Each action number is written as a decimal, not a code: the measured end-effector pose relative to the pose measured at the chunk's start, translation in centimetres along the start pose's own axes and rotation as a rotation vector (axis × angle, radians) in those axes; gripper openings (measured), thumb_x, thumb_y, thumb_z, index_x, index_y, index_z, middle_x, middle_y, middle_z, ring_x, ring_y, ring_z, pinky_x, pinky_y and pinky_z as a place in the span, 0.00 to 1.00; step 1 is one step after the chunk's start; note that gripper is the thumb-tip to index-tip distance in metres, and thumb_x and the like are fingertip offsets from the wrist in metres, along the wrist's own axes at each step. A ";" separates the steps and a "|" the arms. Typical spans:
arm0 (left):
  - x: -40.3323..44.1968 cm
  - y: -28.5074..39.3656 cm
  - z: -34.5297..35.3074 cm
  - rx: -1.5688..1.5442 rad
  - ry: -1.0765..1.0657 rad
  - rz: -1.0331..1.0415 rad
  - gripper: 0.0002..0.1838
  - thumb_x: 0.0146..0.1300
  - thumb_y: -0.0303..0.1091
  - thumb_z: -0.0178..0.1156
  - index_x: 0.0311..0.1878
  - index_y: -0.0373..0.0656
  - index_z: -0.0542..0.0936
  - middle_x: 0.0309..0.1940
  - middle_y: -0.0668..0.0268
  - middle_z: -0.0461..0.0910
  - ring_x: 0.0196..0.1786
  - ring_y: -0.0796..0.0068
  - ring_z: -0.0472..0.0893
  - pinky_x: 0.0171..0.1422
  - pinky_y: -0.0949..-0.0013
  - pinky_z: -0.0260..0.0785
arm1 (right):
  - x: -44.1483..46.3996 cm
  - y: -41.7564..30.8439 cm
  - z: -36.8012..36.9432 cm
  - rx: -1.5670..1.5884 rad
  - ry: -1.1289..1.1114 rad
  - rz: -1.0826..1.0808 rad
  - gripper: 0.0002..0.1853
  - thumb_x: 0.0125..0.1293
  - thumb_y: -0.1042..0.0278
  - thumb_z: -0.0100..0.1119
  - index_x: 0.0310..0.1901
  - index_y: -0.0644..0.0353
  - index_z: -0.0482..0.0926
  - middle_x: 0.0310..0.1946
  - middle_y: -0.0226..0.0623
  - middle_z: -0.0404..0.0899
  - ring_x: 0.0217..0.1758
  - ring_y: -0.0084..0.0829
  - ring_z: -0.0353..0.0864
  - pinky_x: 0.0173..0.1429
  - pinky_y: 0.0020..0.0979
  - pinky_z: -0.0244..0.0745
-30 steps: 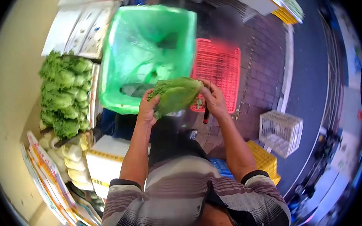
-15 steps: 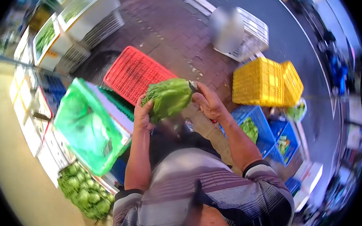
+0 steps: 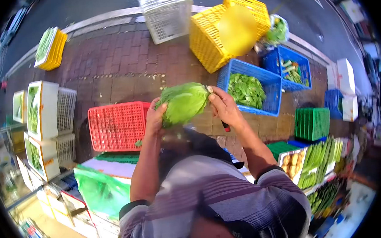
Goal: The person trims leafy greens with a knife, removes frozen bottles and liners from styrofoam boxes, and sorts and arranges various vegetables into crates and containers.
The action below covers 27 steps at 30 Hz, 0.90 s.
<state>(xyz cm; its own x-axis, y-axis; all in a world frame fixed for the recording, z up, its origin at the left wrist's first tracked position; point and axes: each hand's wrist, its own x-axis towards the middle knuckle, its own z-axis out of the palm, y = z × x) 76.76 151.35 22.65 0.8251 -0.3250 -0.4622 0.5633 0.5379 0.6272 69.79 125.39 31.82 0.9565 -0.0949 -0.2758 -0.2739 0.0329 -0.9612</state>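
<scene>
A head of leafy green lettuce point(image 3: 183, 104) is held up in front of my body, its leafy end to the left and its cut stem end to the right. My left hand point(image 3: 154, 117) is closed round the leafy end, thumb on top. My right hand point(image 3: 224, 107) is closed at the stem end, with the fingers wrapped round a knife. The knife's black and red handle point(image 3: 226, 126) sticks out below the palm; its blade is mostly hidden by the fingers and the lettuce.
Left of the lettuce lies a red crate point(image 3: 112, 128). On the right stand a blue crate point(image 3: 271, 103) with leafy greens point(image 3: 245, 90) and a smaller blue crate point(image 3: 304, 85) with scraps. Yellow crates point(image 3: 204, 42) and a white crate point(image 3: 166, 15) stand ahead. Green plastic point(image 3: 101, 190) covers a box at lower left.
My view has turned to the right, bringing the blue crates nearer the middle and a vegetable display into sight. Both hands keep hold of the lettuce, and the right fingers sit closer round its stem end.
</scene>
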 end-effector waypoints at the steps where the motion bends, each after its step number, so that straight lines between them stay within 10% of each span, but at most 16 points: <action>1: 1.5 -1.4 0.6 0.035 -0.015 -0.025 0.23 0.64 0.27 0.69 0.60 0.42 0.72 0.48 0.60 0.82 0.46 0.67 0.85 0.51 0.60 0.82 | -0.5 0.2 -1.6 0.033 0.041 0.034 0.22 0.79 0.58 0.50 0.66 0.62 0.72 0.21 0.22 0.66 0.20 0.13 0.63 0.26 0.23 0.69; 9: 7.1 -8.5 12.0 -0.157 -0.335 -0.342 0.20 0.67 0.31 0.66 0.59 0.42 0.73 0.52 0.60 0.82 0.54 0.62 0.83 0.59 0.53 0.80 | -3.8 0.5 -10.2 0.464 0.398 0.114 0.21 0.78 0.55 0.50 0.65 0.57 0.73 0.19 0.23 0.64 0.16 0.18 0.63 0.25 0.25 0.72; 17: 7.6 -11.0 19.4 -0.199 -0.490 -0.473 0.28 0.68 0.41 0.65 0.67 0.39 0.71 0.62 0.58 0.78 0.63 0.60 0.78 0.70 0.53 0.71 | -3.2 2.0 -19.3 0.691 0.790 0.058 0.38 0.76 0.31 0.37 0.62 0.65 0.72 0.24 0.30 0.76 0.15 0.21 0.64 0.26 0.28 0.72; 24: 7.5 -11.2 20.4 -0.126 -0.471 -0.542 0.28 0.71 0.44 0.61 0.68 0.37 0.72 0.63 0.57 0.77 0.63 0.59 0.78 0.70 0.54 0.70 | -4.5 2.0 -16.8 0.350 0.733 -0.123 0.18 0.68 0.65 0.66 0.54 0.65 0.79 0.31 0.26 0.78 0.23 0.15 0.73 0.28 0.23 0.75; 27: 7.8 -10.8 19.4 -0.130 -0.448 -0.631 0.27 0.72 0.44 0.60 0.67 0.37 0.73 0.62 0.57 0.78 0.62 0.60 0.79 0.70 0.54 0.71 | -3.7 2.5 -16.0 0.294 0.791 -0.149 0.15 0.69 0.64 0.65 0.50 0.64 0.79 0.29 0.25 0.77 0.24 0.14 0.72 0.27 0.21 0.72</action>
<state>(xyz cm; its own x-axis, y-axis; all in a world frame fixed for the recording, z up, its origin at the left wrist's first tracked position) 77.99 127.92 24.45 0.3053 -0.8676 -0.3926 0.9448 0.2243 0.2390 63.94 109.96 30.40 0.5989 -0.7815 -0.1749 -0.0092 0.2116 -0.9773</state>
